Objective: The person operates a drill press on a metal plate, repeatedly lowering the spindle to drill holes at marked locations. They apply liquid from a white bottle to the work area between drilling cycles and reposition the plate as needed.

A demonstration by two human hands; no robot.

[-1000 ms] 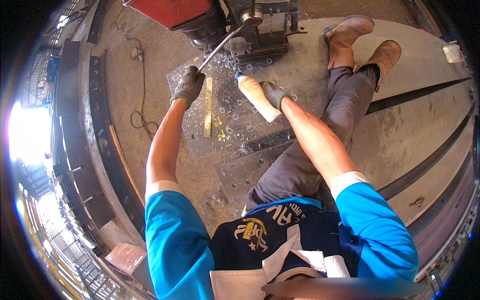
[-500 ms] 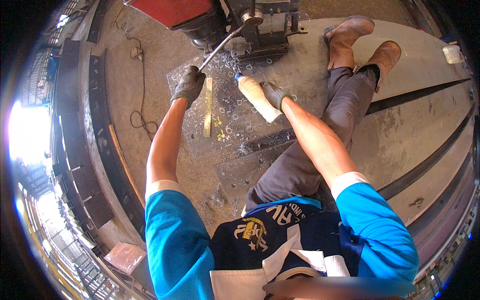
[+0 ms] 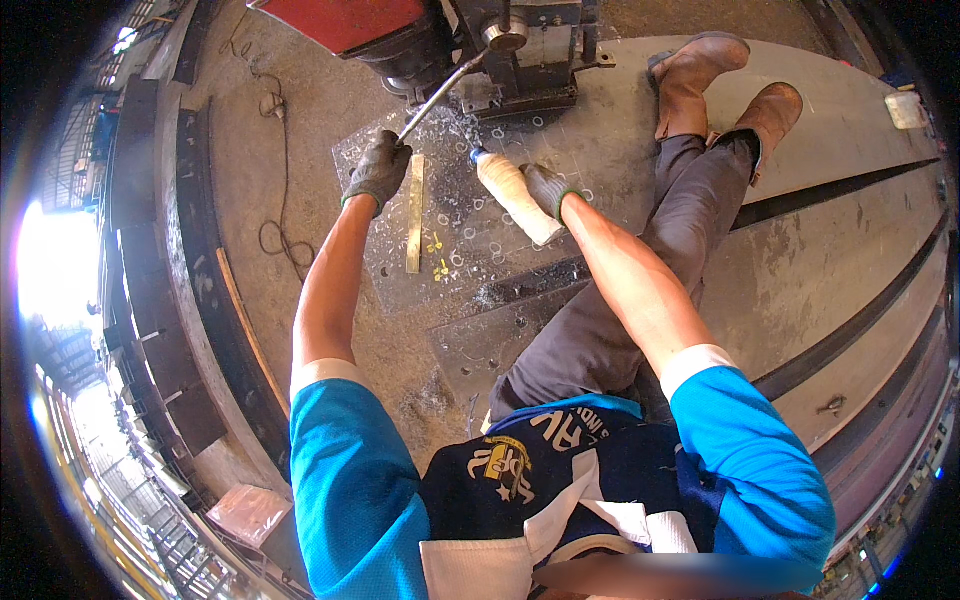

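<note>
My left hand [image 3: 378, 170], in a dark knit glove, is closed round the lower end of a metal lever [image 3: 440, 98]. The lever slants up to a round hub on a dark drilling machine [image 3: 540, 85] with a red part. My right hand [image 3: 547, 190], gloved too, grips the side of a cloudy plastic bottle [image 3: 512, 198]. Its blue cap tilts toward the machine's base, and its bottom points back to me. Under both hands lies a dark steel plate [image 3: 400, 275] with chalk circles and metal shavings. A narrow flat metal strip [image 3: 415, 215] rests on it between my hands.
My outstretched legs and brown boots [image 3: 775, 120] lie to the right on large grey metal plates [image 3: 800, 280] with dark gaps between. A cable [image 3: 287, 180] runs along the floor at left. A whitish container [image 3: 906, 110] sits far right.
Almost nothing differs. Both hands keep their grip, and the lever and bottle stay in nearly the same place.
</note>
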